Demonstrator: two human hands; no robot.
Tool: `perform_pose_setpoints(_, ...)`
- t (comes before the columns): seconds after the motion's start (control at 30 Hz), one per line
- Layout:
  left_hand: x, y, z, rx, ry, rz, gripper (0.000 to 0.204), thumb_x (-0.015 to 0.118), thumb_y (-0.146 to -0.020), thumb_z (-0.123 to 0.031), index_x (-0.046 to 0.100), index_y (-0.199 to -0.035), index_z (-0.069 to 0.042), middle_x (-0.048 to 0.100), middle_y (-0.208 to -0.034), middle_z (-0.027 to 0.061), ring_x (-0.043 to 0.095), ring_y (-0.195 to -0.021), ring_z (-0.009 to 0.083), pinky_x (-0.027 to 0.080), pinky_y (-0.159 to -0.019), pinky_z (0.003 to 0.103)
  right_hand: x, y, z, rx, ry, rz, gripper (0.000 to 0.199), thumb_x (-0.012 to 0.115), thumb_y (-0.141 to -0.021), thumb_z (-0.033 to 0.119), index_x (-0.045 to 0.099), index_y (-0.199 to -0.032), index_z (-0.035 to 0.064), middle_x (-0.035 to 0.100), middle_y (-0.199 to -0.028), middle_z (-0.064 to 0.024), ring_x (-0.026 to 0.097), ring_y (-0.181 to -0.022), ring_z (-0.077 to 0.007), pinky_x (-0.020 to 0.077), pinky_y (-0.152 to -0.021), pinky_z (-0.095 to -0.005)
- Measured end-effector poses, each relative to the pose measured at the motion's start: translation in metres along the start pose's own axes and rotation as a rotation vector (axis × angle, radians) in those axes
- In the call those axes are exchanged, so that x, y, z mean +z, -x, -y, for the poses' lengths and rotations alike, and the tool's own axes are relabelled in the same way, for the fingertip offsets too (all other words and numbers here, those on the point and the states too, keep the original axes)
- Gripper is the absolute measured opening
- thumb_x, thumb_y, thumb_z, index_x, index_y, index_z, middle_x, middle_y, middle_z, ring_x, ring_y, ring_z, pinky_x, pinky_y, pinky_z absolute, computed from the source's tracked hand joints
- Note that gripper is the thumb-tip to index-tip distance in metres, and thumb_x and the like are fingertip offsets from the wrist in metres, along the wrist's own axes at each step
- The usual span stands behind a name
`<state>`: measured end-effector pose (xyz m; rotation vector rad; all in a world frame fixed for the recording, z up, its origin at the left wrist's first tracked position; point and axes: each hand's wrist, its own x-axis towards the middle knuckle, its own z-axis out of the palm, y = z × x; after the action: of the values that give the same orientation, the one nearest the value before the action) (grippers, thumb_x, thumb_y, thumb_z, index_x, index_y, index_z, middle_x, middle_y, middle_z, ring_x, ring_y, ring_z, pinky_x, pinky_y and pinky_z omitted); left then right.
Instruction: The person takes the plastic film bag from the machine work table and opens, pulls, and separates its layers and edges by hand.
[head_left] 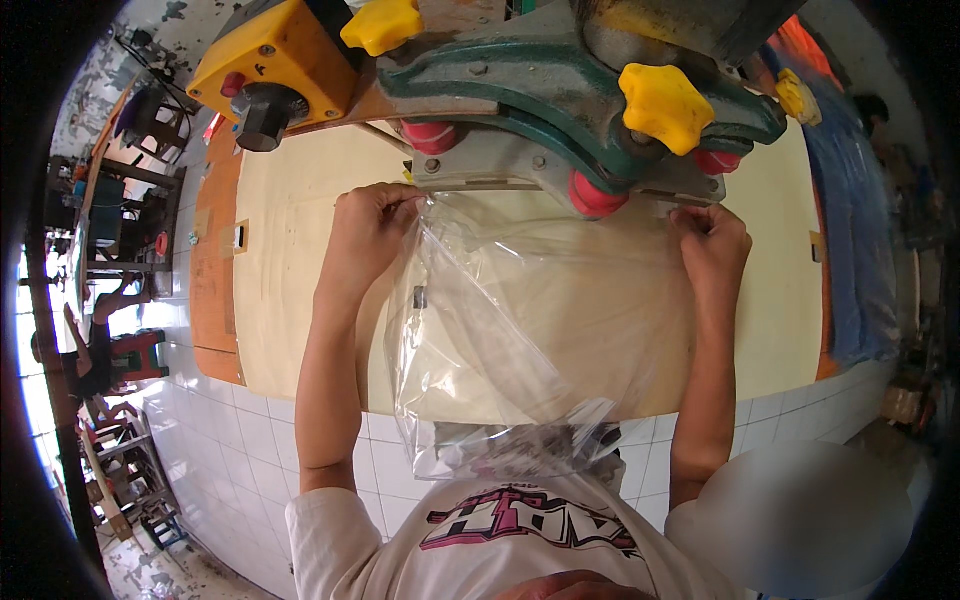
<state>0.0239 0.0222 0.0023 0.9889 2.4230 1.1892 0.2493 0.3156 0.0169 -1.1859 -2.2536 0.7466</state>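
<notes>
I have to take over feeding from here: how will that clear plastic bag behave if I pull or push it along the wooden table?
The clear plastic bag is probably floppy: it sags and wrinkles between the left hand and right hand and droops over the table edge. It looks thin and light, so pushing would likely buckle it. Glossy film may slide easily.

Left hand [368,222] and right hand [712,240] pinch clear plastic bag [520,330] corners under green sealing machine [560,90] on bench [290,300].

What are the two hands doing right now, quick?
Left hand: closed, pinching the top edge of the clear plastic bag.
Right hand: closed, pinching the same bag's other top corner.
</notes>
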Motion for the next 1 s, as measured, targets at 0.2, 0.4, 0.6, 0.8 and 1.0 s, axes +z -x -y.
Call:
perform_pose_setpoints(0.2,0.003,0.001,0.0,0.088,0.052,-0.083,0.016,0.064,-0.083,-0.001,0.071,-0.098,0.004,0.067,-0.076,0.0205,0.06,-0.06,0.0239,0.049,-0.063,0.032,-0.002,0.001,0.0,-0.008,0.016,0.002,0.016,0.072,-0.076,0.013,0.069,-0.078,-0.002,0.069,-0.07,-0.0148,0.067,-0.064,-0.0264,0.0514,-0.066,-0.0366)
perform_pose_setpoints(0.4,0.002,0.002,-0.004,0.037,0.006,-0.066,0.016,0.064,-0.084,-0.001,0.071,-0.098,0.003,0.067,-0.076,0.0203,0.06,-0.059,0.0233,0.049,-0.063,0.031,-0.002,-0.001,-0.004,-0.039,0.062,0.003,0.016,0.072,-0.076,0.015,0.069,-0.079,-0.0013,0.07,-0.074,-0.016,0.068,-0.068,-0.0287,0.0519,-0.069,-0.0378)
perform_pose_setpoints(0.6,0.002,0.003,-0.006,0.039,0.027,-0.085,0.015,0.064,-0.084,0.0,0.071,-0.097,0.004,0.068,-0.075,0.0202,0.061,-0.059,0.0207,0.049,-0.063,0.03,-0.002,0.0,-0.003,0.021,0.036,0.008,0.016,0.073,-0.076,0.016,0.071,-0.081,0.0004,0.07,-0.076,-0.0163,0.069,-0.072,-0.0312,0.0522,-0.071,-0.0387)
perform_pose_setpoints(0.8,0.001,0.005,-0.022,0.062,-0.065,-0.065,0.017,0.062,-0.083,0.005,0.07,-0.098,0.005,0.07,-0.081,0.018,0.065,-0.067,0.0171,0.051,-0.068,0.029,-0.005,-0.003,-0.005,-0.01,0.037,0.019,0.017,0.072,-0.076,0.017,0.072,-0.081,0.001,0.071,-0.077,-0.0161,0.069,-0.073,-0.03,0.0526,-0.072,-0.0377)
perform_pose_setpoints(1.0,0.002,0.008,-0.024,0.045,-0.08,-0.097,0.022,0.058,-0.082,0.01,0.069,-0.1,0.007,0.071,-0.089,0.0209,0.069,-0.075,0.0232,0.052,-0.072,0.03,-0.003,-0.005,-0.005,0.008,0.039,0.029,0.018,0.07,-0.076,0.018,0.073,-0.082,0.0016,0.071,-0.077,-0.0158,0.07,-0.074,-0.0296,0.0532,-0.074,-0.0372)
